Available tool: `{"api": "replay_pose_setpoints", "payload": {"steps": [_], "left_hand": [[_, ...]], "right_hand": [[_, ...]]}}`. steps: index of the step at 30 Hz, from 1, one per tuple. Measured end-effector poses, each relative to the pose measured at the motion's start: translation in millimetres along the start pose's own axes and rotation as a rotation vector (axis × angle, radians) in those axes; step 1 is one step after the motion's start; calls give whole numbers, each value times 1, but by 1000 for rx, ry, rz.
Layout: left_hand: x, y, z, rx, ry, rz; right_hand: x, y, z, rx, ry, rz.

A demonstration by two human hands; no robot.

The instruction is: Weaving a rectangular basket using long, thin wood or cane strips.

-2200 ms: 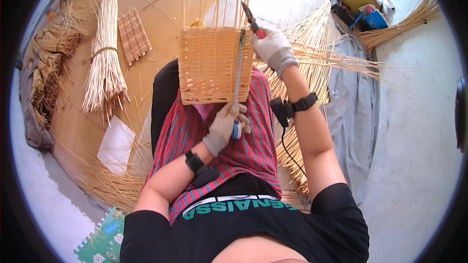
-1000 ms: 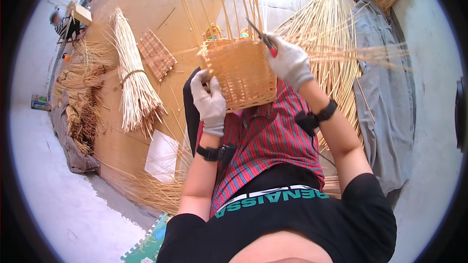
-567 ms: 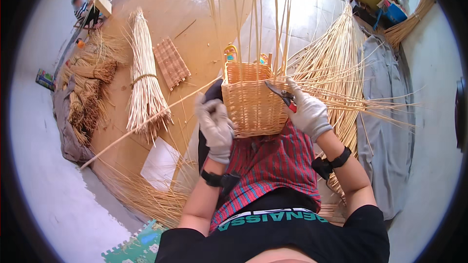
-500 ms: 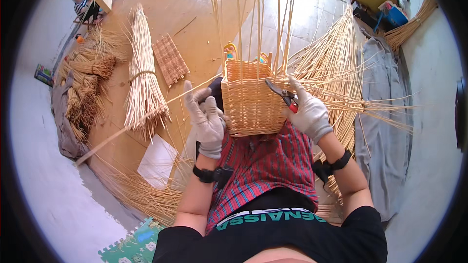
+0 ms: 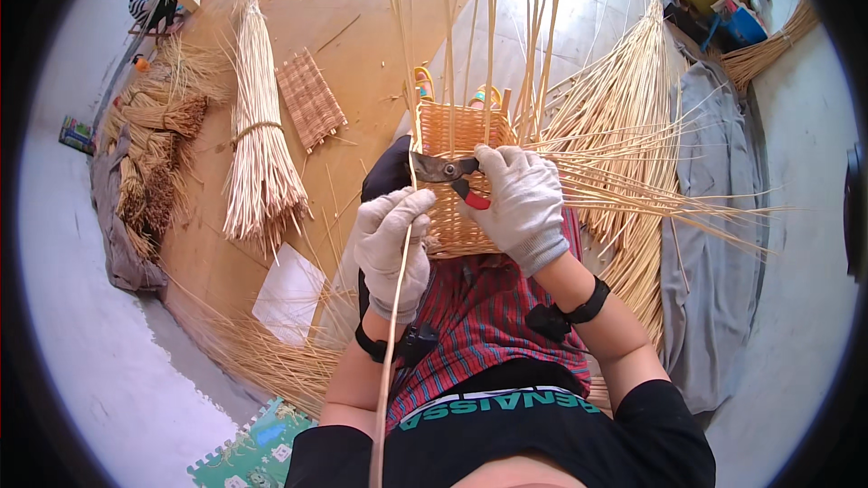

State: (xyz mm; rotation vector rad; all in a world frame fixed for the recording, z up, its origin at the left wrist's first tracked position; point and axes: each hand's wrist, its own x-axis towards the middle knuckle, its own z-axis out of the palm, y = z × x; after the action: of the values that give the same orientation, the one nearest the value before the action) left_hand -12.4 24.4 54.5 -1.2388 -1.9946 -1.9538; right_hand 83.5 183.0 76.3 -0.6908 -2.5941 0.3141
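Note:
A square woven wicker basket rests on my lap, with long upright stakes rising from it and more strands fanning out to the right. My right hand, in a whitish work glove, is closed on a pair of pruning shears with a red and black handle. Their jaws sit at the basket's upper left corner, against a pale wicker strand. My gloved left hand pinches this strand just below the jaws. The strand runs down toward me across my left forearm. Whether the blades have cut it cannot be seen.
A tied bundle of pale rods and a woven panel lie on the left floor. Loose rods spread at the right beside a grey cloth. Darker bundles line the left wall. Another person sits far left.
My right hand has brought the shears left to the basket's corner. My left hand has come in closer, and the strand has swung from pointing left to pointing down toward me.

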Motion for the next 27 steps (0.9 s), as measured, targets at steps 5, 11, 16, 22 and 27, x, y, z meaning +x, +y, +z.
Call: {"api": "replay_pose_setpoints", "payload": {"steps": [5,11,16,22,27], "left_hand": [[3,-3,5,36,-47,-16],[15,1,4,-23,12,114],[37,-1,-14,-266,270,-445],[40,-61,8,-187,-130,-675],[34,-82,11,-111,-248,-458]], "right_hand": [[0,-1,9,-5,-49,91],[14,1,-17,17,-304,116],[46,26,-79,-212,-482,91],[102,16,-93,-355,-817,70],[138,-7,-84,-583,-997,-63]]}}
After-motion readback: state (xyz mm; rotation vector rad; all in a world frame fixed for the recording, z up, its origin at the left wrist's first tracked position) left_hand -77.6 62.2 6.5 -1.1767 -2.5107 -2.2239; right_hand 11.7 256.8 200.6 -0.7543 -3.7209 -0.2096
